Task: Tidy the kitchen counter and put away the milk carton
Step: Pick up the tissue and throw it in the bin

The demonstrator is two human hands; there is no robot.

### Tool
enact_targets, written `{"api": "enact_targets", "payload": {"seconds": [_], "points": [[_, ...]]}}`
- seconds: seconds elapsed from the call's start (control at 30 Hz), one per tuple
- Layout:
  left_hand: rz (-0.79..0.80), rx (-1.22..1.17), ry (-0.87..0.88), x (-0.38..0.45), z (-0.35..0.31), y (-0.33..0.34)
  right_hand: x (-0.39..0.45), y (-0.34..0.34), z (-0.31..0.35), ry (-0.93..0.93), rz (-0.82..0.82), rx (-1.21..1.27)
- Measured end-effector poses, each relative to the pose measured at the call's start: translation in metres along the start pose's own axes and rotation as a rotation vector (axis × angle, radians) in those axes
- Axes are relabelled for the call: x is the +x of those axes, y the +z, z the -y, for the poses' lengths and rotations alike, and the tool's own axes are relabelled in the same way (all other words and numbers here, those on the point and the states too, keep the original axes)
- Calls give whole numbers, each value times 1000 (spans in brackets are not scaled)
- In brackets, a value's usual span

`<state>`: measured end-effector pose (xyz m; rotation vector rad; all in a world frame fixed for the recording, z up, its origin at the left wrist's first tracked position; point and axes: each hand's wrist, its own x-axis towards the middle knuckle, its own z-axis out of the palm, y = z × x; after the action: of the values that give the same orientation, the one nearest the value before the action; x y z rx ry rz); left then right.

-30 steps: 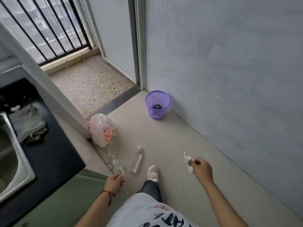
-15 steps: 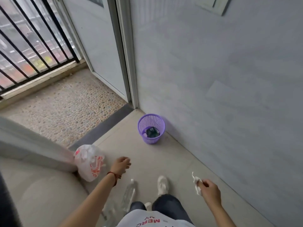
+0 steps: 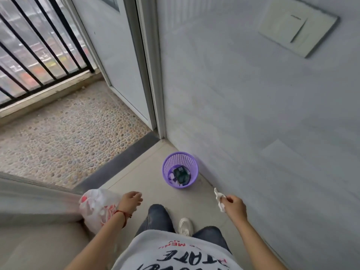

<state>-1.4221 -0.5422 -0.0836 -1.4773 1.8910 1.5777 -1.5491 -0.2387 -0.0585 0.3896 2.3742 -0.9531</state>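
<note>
Two hands are showing low in the frame. The right hand (image 3: 234,206) is pinching a crumpled white tissue (image 3: 219,200) between thumb and fingers; the left hand (image 3: 131,200) is hanging loosely curled, holding nothing, in front of a tied plastic bag (image 3: 95,208). The purple bin (image 3: 180,169) is sitting at lower centre against the wall. I am seeing no milk carton. I am judging the tissue light, soft, compressible; a fingertip pinch is holding it fine.

Near the purple wastebasket (image 3: 180,170) by the wall, the right hand (image 3: 234,206) pinches a crumpled white tissue (image 3: 219,200), the left hand (image 3: 130,200) empty, fingers curled.
</note>
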Motion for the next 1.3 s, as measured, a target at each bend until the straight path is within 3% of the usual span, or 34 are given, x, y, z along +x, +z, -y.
{"api": "enact_targets", "payload": {"seconds": [0.17, 0.63, 0.83, 1.1, 1.3], "points": [[51, 71, -51, 42, -23, -21, 29, 25, 56, -8, 4, -12], [172, 350, 67, 151, -120, -52, 102, 101, 160, 82, -89, 32], [194, 331, 34, 161, -127, -42, 130, 118, 179, 112, -98, 39], [175, 353, 29, 163, -127, -43, 127, 107, 169, 162, 76, -62], [115, 326, 28, 149, -124, -50, 113, 83, 159, 74, 81, -117]]}}
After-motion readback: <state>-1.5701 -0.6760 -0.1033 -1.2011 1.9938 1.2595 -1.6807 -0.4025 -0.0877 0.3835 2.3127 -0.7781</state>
